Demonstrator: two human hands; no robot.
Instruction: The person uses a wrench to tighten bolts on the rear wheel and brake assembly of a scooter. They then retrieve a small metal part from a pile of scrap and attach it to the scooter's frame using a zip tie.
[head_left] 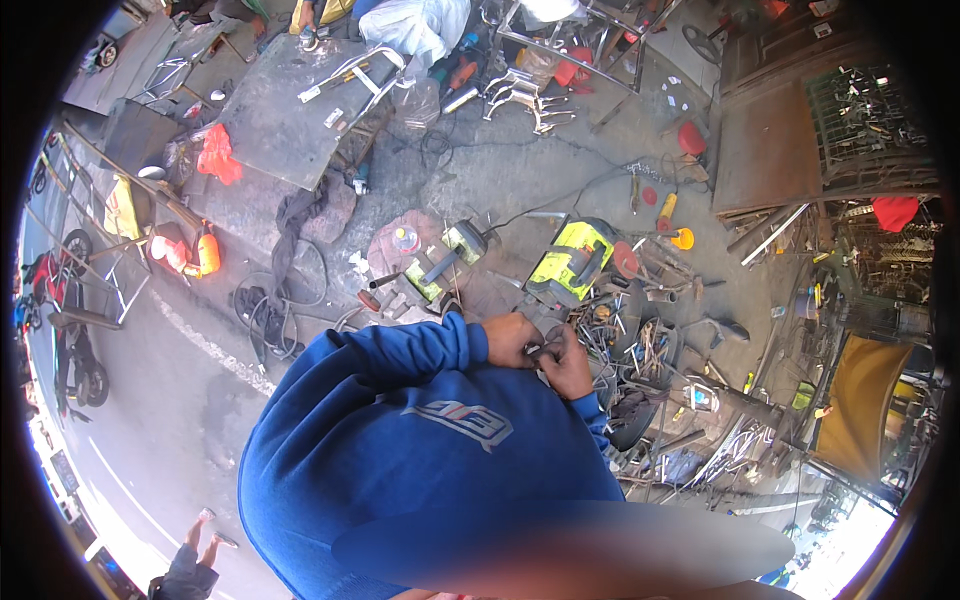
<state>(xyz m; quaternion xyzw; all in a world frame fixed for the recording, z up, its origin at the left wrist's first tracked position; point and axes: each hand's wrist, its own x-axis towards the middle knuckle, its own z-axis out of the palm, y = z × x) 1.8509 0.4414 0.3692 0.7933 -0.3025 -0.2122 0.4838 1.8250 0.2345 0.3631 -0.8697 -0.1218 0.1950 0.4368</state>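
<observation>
In front of my chest, my left hand (509, 340) and my right hand (568, 366) meet with fingers curled. Both pinch something small and dark between them, too small and too covered by the fingers to name. Just beyond them stands a bright yellow-green machine (573, 262) with a dark grey metal part facing my hands. To its left is a second machine in green and grey (436, 272), which looks like a bench grinder. A heap of loose metal pieces (650, 345) lies right beside my right hand.
A large flat metal sheet (290, 110) lies at the far left, with a metal frame (355, 78) on it. Cables (300, 300) and dark cloth (298, 215) trail over the floor. An orange bottle (208, 252) stands at left. Wooden panels (765, 145) and metal scraps crowd the right.
</observation>
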